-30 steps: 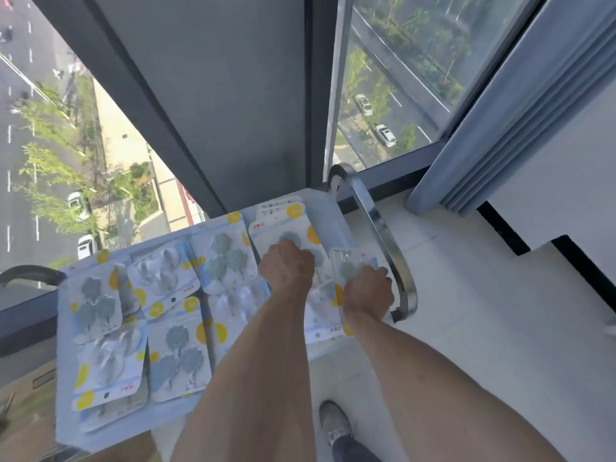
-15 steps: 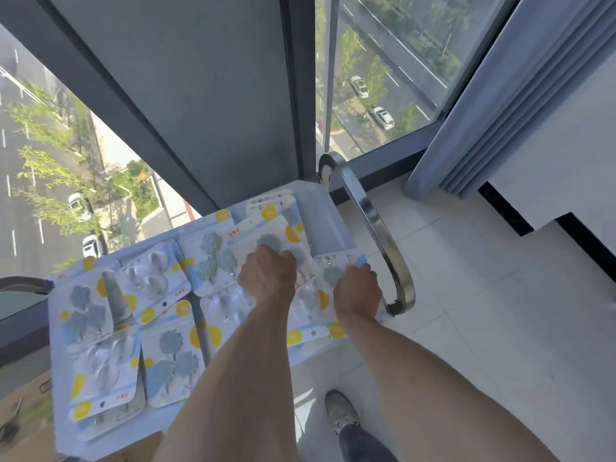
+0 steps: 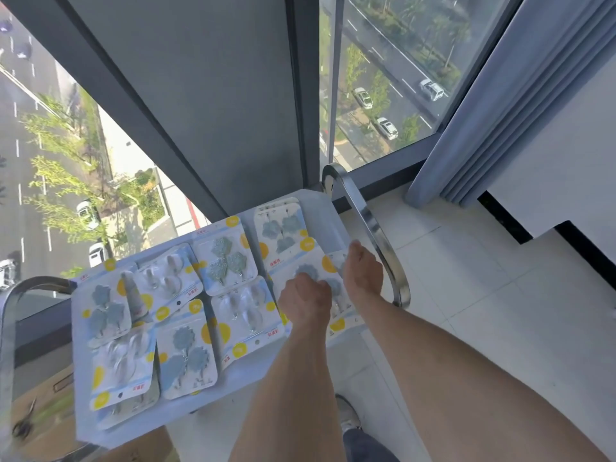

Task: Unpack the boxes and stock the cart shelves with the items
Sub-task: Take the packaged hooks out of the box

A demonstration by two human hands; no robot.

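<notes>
The top shelf of the cart (image 3: 333, 225) is seen from above, covered with blister packs of adhesive hooks in rows. The left hand (image 3: 305, 303) is laid on the pack of blue flower-shaped hooks (image 3: 311, 273) at the right end of the shelf; its fingers (image 3: 318, 285) are curled downward onto the pack, but it cannot be told whether the pack is pinched or only pressed. The right hand (image 3: 361, 273) is placed just beside it, at the right edge of the same pack, with the fingers bent over that edge; the fingertips are hidden, so the grip cannot be told for certain.

Behind this pack, a pack of blue leaf-shaped hooks (image 3: 281, 233) lies near the far corner. To the left, a pack of green leaf-shaped hooks (image 3: 226, 261) and a pack of clear hooks (image 3: 245, 308) are placed one behind the other. Further packs of blue and clear hooks are spread over the left half of the shelf, some overlapping.

A chrome handle (image 3: 376, 228) is curved along the right end of the cart, close to the right hand. A cardboard box (image 3: 43, 401) is seen below the shelf on the left. A shoe (image 3: 348, 413) is visible on the tiled floor (image 3: 483, 295).
</notes>
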